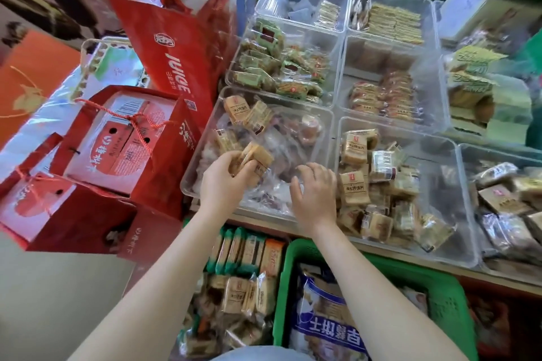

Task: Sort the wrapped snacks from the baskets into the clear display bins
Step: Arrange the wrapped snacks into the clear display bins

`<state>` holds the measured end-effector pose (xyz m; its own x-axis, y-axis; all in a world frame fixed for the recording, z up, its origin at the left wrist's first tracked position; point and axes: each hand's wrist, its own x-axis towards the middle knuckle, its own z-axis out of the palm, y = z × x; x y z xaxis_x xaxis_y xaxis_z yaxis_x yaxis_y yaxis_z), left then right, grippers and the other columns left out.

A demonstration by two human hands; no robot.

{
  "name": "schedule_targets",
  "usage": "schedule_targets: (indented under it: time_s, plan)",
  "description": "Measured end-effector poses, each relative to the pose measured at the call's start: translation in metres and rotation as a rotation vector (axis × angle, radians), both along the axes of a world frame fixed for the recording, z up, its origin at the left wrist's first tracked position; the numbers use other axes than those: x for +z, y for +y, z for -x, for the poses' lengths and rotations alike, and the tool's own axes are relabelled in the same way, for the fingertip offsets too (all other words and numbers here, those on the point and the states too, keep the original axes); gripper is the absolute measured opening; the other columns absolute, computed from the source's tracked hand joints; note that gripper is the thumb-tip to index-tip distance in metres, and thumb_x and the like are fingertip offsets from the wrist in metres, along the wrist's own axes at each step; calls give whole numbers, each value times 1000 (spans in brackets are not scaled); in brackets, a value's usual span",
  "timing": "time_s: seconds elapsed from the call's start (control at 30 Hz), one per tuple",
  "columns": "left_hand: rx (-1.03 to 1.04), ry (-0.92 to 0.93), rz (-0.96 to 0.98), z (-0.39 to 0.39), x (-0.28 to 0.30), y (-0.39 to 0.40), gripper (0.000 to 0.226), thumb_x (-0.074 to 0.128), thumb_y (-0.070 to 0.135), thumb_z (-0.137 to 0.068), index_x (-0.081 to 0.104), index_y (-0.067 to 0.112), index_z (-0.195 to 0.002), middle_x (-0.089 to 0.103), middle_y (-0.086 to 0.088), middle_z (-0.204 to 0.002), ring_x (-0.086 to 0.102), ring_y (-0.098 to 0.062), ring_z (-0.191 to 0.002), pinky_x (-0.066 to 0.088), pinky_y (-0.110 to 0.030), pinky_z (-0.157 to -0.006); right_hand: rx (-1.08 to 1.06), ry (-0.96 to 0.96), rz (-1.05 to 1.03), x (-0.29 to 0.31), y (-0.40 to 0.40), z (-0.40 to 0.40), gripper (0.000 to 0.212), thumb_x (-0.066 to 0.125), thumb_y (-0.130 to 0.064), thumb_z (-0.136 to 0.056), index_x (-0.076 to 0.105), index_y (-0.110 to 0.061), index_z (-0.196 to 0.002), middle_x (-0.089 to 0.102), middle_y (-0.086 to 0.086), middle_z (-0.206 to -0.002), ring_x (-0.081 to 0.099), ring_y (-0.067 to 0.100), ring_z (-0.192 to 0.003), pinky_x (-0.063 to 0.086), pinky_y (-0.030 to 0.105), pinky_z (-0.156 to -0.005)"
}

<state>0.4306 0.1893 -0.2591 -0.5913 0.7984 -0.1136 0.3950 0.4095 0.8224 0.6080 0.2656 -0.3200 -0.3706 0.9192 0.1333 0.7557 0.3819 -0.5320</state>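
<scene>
My left hand (224,177) grips tan wrapped snacks (256,157) over the near left clear bin (202,149), which holds mixed clear-wrapped and tan packets. My right hand (315,193) hovers over the same bin's right side with fingers loosely curled, holding nothing I can see. To the right, another clear bin (448,155) holds several matching tan packets (353,187). Below the shelf edge, a green basket (440,284) holds a blue-and-white bag (325,319). More wrapped snacks (243,296) lie piled left of the basket.
Further clear bins hold green-wrapped snacks (278,67), red-wrapped ones (387,97) and yellow bars (393,23). Red gift bags and boxes (123,138) crowd the left, one marked JUICE (179,67). Another bin of brown packets (504,193) sits at the far right.
</scene>
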Motion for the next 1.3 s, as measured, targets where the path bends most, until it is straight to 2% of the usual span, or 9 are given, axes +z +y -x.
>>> schedule_targets:
  time_s: [0.13, 0.23, 0.33, 0.5, 0.63, 0.73, 0.87, 1.1, 1.3]
  plan:
    - [49, -504, -17, -29, 29, -13, 16, 58, 33, -99, 69, 27, -110, 75, 0, -92, 64, -12, -70, 53, -27, -64, -156, 605, 390, 48, -22, -15, 37, 40, -40, -99, 66, -15, -97, 66, 2, -84, 62, 12, -78, 49, 27, -69]
    - [-125, -700, -40, -66, 43, -2, 21, 53, 27, -102, 70, 23, -114, 74, -10, -97, 64, -19, -79, 52, -33, -71, -116, 850, 742, 75, -39, -40, 32, 52, -43, -101, 61, -18, -119, 71, 5, -106, 71, 20, -93, 58, 29, -78]
    - [-292, -694, -7, -114, 45, 19, 25, 53, 18, -102, 67, 17, -122, 74, -9, -101, 68, -17, -82, 56, -30, -75, -199, 904, 751, 83, -43, -81, 17, 59, -24, -100, 62, -19, -116, 73, 8, -106, 74, 26, -89, 61, 35, -75]
    - [-593, 245, 246, -166, 11, 31, 55, 55, 36, -98, 42, 19, -149, 37, -4, -152, 40, -19, -135, 34, -34, -111, -546, 587, 372, 77, -17, -173, 15, 64, -28, -96, 65, -21, -109, 68, -10, -94, 66, 8, -84, 50, 24, -70]
    - [-777, 497, 338, -174, -17, 16, 70, 45, 42, -101, 17, 12, -157, 7, -6, -166, 6, -23, -153, 6, -37, -124, -712, 192, 100, 68, 18, -222, 24, 57, -16, -99, 62, -13, -123, 59, 4, -116, 60, 22, -94, 41, 25, -73]
    - [-815, 499, 376, -173, -17, 10, 70, 40, 39, -104, 5, 11, -158, -6, -5, -166, -8, -21, -152, -1, -36, -123, -674, 36, 158, 51, 34, -233, 34, 51, -11, -101, 57, -11, -134, 55, 11, -131, 59, 27, -106, 45, 29, -80]
    - [-839, 479, 382, -165, -14, 11, 67, 43, 36, -103, 10, 15, -158, -3, 0, -166, -6, -16, -152, 3, -35, -123, -514, -82, 207, 36, 33, -217, 30, 48, -11, -97, 70, -10, -117, 64, 10, -121, 54, 26, -111, 46, 38, -94]
    - [-530, 277, 187, -119, -7, -18, 36, 52, 26, -99, 59, 21, -134, 56, 5, -136, 53, -13, -120, 41, -25, -95, -144, 15, -9, 30, -14, -102, 18, 60, -11, -88, 68, -11, -104, 63, 7, -109, 57, 27, -103, 48, 47, -92]
    - [-228, 393, 133, -36, -19, -28, 26, 59, 10, -91, 70, 6, -114, 62, -10, -113, 57, -29, -107, 44, -34, -87, -36, -238, 126, 10, -16, -27, 49, 43, -30, -99, 40, -12, -144, 33, 17, -153, 26, 33, -144, 24, 48, -119]
